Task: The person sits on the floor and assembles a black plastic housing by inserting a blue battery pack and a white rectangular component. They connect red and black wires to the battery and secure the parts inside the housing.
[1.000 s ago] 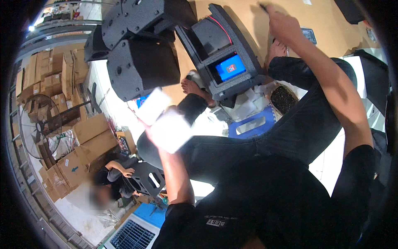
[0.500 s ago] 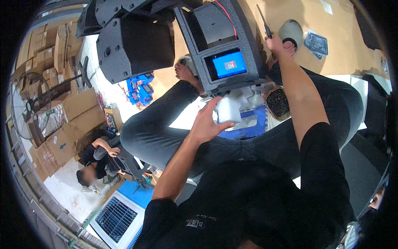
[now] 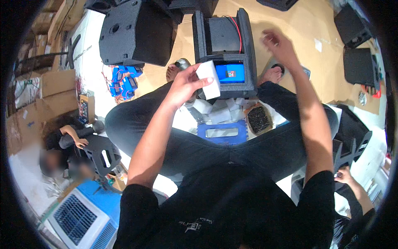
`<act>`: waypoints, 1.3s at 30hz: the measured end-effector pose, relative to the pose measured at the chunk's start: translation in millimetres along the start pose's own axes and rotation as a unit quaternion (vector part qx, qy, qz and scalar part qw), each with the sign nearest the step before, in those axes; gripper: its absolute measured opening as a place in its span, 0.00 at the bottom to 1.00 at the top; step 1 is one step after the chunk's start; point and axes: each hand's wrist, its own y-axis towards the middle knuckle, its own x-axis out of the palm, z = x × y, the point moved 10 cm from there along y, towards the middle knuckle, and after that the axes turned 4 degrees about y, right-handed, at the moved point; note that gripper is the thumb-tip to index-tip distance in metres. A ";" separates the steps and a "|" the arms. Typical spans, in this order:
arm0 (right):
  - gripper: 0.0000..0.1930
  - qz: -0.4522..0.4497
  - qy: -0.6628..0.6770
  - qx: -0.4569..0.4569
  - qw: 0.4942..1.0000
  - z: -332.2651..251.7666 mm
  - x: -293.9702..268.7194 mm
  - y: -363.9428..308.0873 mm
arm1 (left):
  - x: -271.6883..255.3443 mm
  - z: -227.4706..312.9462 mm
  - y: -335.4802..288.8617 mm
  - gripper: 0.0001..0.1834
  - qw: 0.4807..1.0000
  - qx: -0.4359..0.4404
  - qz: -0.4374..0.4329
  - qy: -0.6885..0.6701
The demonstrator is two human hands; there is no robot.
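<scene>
My left hand [image 3: 184, 86] grips a white foam block [image 3: 210, 80], held upright between thumb and fingers. The block overlaps the near left edge of a black textured speaker-like cabinet [image 3: 199, 37] between my feet. Inside the cabinet's near compartment lies a blue-wrapped battery pack [image 3: 231, 74]. A red wire [image 3: 239, 33] runs along the upper compartment. My right hand [image 3: 280, 46] hovers to the right of the cabinet, over the cardboard. Its fingers look bent but are smeared by motion, and no tool shows in them.
White foam pieces [image 3: 219, 113], a blue plastic piece [image 3: 224, 132] and a container of small dark parts [image 3: 259, 119] sit between my legs. Blue battery packs [image 3: 123, 81] and another black cabinet [image 3: 137, 35] are at left. Other people work at lower left and lower right.
My left hand has lifted the foam block up and left, to the cabinet's edge. The thin, dark-handled tool seen in my right hand is no longer visible. The view has shifted.
</scene>
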 end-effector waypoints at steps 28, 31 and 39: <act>0.38 -0.004 0.093 0.063 0.994 -32.4 138.9 -78.1 | -6.7 -13.0 25.1 0.17 0.973 0.116 0.109 0.167; 0.37 0.023 0.117 0.058 0.991 -29.4 141.6 -78.7 | -35.8 -8.0 19.7 0.22 0.927 0.102 0.218 0.289; 0.32 0.120 0.090 0.077 0.986 -36.1 143.6 -92.3 | -7.7 -33.0 21.1 0.44 0.917 0.084 0.159 0.355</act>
